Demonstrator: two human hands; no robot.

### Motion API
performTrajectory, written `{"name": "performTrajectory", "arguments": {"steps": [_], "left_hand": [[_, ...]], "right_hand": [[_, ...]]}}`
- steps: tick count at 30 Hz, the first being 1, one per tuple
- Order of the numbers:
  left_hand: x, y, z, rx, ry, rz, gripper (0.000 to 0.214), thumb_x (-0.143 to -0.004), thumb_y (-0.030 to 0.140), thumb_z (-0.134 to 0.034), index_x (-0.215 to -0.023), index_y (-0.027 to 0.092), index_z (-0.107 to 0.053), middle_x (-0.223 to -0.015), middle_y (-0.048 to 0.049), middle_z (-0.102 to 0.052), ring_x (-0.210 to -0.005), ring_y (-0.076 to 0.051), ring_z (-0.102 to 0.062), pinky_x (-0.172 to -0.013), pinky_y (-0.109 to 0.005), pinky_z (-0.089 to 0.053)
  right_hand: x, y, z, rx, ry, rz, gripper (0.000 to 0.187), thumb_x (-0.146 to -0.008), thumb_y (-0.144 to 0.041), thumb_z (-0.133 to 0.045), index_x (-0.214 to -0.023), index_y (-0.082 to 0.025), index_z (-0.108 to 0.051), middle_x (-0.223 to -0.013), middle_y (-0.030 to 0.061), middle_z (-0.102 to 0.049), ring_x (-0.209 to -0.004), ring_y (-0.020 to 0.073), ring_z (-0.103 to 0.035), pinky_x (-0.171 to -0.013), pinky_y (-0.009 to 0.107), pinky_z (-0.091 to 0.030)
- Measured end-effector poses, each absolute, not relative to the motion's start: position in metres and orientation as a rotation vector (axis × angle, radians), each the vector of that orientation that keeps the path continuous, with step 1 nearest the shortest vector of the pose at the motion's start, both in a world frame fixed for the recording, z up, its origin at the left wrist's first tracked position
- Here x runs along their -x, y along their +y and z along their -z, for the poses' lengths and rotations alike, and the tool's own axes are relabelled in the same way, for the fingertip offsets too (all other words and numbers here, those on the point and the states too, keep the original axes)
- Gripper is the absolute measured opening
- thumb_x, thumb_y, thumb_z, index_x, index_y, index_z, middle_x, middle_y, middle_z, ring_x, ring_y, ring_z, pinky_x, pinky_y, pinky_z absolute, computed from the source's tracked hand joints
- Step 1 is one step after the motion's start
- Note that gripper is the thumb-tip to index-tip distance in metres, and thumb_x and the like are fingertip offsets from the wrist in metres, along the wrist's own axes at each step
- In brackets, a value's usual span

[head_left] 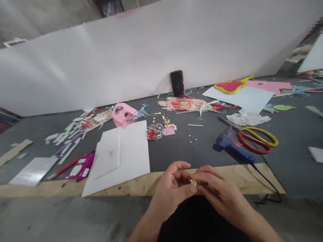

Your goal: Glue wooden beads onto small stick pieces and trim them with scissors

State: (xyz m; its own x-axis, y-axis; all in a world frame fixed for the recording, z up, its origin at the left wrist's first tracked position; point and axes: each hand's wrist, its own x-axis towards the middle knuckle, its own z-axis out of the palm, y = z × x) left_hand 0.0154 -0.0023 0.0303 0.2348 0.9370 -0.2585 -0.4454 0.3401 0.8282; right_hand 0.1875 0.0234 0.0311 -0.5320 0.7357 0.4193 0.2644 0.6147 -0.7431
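My left hand (173, 188) and my right hand (218, 186) meet just in front of the table's near edge. Between their fingertips is a small cluster of cream-coloured pieces (193, 182), pinched from both sides. The fingers partly cover it, so how the pieces join does not show. Similar loose pale pieces (166, 121) lie scattered on the dark tabletop ahead. Beside them sits a clear round container (154, 131) with small eyes and red bits in it. A little pink card (169, 130) touches the container's right side.
To the right are a blue glue gun (233, 148) with a trailing cord and red-and-yellow-handled scissors (259, 136). White boards (136, 144) overhang the edge at left, near a purple packet (82, 164). A phone (177, 83) leans on the white partition behind bagged sticks (185, 103).
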Motion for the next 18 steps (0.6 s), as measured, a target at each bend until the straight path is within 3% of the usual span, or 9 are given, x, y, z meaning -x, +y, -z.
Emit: {"name": "performTrajectory", "arguments": {"steps": [6,10,14,18], "left_hand": [[-0.004,0.0,-0.027,-0.788,0.902,-1.085,0.048,-0.066,0.026,-0.078,-0.107,0.021,-0.053,-0.084,-0.0003,-0.06,-0.078,-0.013,-0.057,-0.074,-0.028,-0.047],[0.011,0.0,-0.026,-1.167,1.288,-1.15,0.037,-0.075,0.029,-0.069,-0.108,0.022,-0.055,-0.097,-0.0046,-0.061,-0.085,-0.016,-0.055,-0.079,-0.031,-0.046],[0.034,0.003,-0.033,-1.547,1.5,-1.065,0.021,-0.079,0.024,-0.062,-0.1,0.021,-0.06,-0.099,-0.006,-0.062,-0.085,-0.018,-0.056,-0.08,-0.034,-0.046],[0.064,0.016,-0.045,-1.842,1.601,-0.95,0.019,-0.08,0.02,-0.057,-0.099,0.021,-0.061,-0.11,-0.0085,-0.061,-0.104,-0.024,-0.054,-0.089,-0.038,-0.045]], "right_hand": [[-0.178,0.033,-0.043,0.819,-2.205,-0.726,0.022,-0.086,-0.014,-0.052,-0.103,-0.023,-0.061,-0.092,0.0058,-0.064,-0.08,0.0131,-0.063,-0.068,0.022,-0.053],[-0.176,0.062,-0.061,0.819,-2.275,-0.478,0.016,-0.084,-0.017,-0.057,-0.099,-0.024,-0.062,-0.089,0.0045,-0.064,-0.077,0.0129,-0.062,-0.066,0.022,-0.052],[-0.176,0.105,-0.116,0.833,-2.282,-0.155,0.01,-0.086,-0.026,-0.057,-0.095,-0.027,-0.062,-0.087,0.0043,-0.065,-0.071,0.0142,-0.061,-0.064,0.026,-0.05],[-0.172,0.143,-0.176,1.017,-2.071,0.09,0.01,-0.087,-0.031,-0.055,-0.087,-0.026,-0.064,-0.086,0.0021,-0.064,-0.071,0.0115,-0.058,-0.068,0.027,-0.046]]}}
